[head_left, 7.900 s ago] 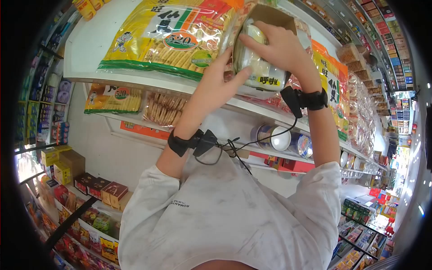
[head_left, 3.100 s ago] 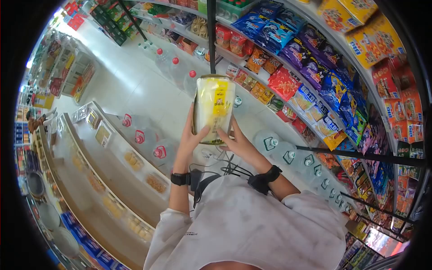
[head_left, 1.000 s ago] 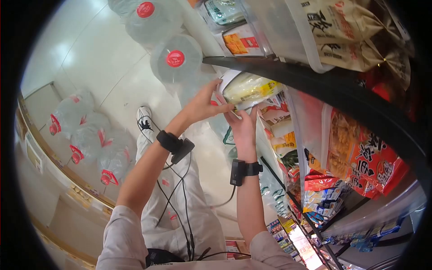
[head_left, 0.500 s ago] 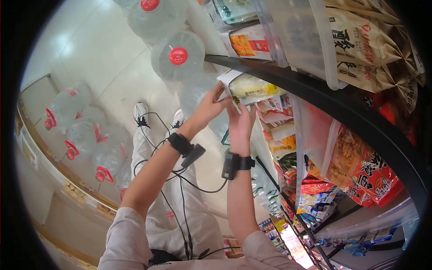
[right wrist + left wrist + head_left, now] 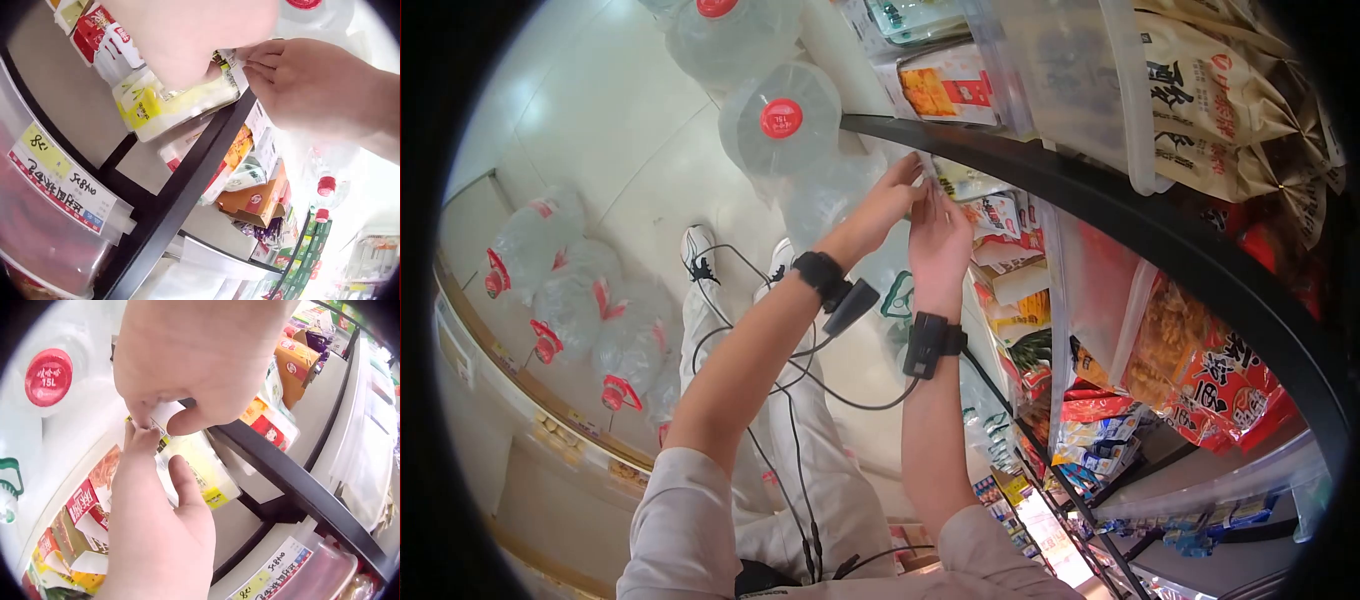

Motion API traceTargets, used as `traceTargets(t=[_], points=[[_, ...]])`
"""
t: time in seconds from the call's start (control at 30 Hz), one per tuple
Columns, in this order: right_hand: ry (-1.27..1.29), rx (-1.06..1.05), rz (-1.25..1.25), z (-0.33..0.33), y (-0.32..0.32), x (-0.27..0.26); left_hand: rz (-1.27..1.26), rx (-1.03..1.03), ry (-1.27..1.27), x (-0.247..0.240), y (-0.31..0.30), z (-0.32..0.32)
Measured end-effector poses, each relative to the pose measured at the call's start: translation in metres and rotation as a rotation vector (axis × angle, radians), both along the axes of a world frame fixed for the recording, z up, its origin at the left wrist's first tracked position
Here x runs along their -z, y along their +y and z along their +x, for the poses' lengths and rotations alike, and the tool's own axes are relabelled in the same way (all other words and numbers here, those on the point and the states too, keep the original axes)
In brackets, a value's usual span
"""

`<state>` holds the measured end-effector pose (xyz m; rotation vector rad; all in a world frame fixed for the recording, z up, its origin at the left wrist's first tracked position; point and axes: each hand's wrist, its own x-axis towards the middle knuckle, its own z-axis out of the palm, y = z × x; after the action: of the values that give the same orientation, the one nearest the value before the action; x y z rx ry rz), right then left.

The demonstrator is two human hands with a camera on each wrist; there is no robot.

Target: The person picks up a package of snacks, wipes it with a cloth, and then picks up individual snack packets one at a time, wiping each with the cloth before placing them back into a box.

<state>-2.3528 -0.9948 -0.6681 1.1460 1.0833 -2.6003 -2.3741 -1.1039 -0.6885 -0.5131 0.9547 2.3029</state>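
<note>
Both hands meet at the near end of an open cardboard box (image 5: 167, 414), partly pushed onto a low shelf under a curved black rail (image 5: 1100, 185). In the left wrist view a clear-wrapped pale pack (image 5: 199, 464) with a yellow label sits in the box. My left hand (image 5: 880, 208) holds the box's white end, thumb bent over its edge. The right hand (image 5: 943, 248) lies palm up beside it, fingers pressing the same end and thumb spread along the pack's side. The hands hide much of the box's near end.
Beside the box are red snack packs (image 5: 1000, 218) and a white-and-orange pack (image 5: 945, 92). Clear plastic bins (image 5: 1090, 90) sit above. Large water bottles (image 5: 780, 160) line the floor along the shelf, with more bottles (image 5: 560, 285) opposite. Cables (image 5: 800, 470) hang between the arms.
The box came from a white snack shelf, was carried across the shop in both hands and lowered here. Over the last second it slid deeper under the rail, the hands following it.
</note>
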Motion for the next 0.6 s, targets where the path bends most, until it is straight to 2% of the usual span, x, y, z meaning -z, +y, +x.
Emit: traceTargets(t=[0.17,0.23,0.33,0.37,0.47,0.6], points=[[0.03,-0.054,0.078,-0.005,0.012,0.016,0.015,0.084,0.061,-0.004,0.003,-0.019],[0.015,-0.043,0.09,0.0,0.011,0.019,-0.09,0.132,-0.005,-0.001,0.005,-0.014],[-0.163,0.005,0.045,0.019,0.019,0.017,-0.229,0.154,-0.065,0.011,-0.003,0.01],[-0.071,-0.004,-0.005,0.03,0.03,0.028,-0.273,0.153,-0.078,0.017,-0.01,0.023],[-0.168,0.225,-0.143,0.025,0.037,0.009,-0.292,0.116,-0.112,0.027,-0.042,0.05],[-0.096,0.077,-0.012,0.018,0.06,0.035,-0.345,-0.022,-0.156,0.021,-0.083,0.066]])
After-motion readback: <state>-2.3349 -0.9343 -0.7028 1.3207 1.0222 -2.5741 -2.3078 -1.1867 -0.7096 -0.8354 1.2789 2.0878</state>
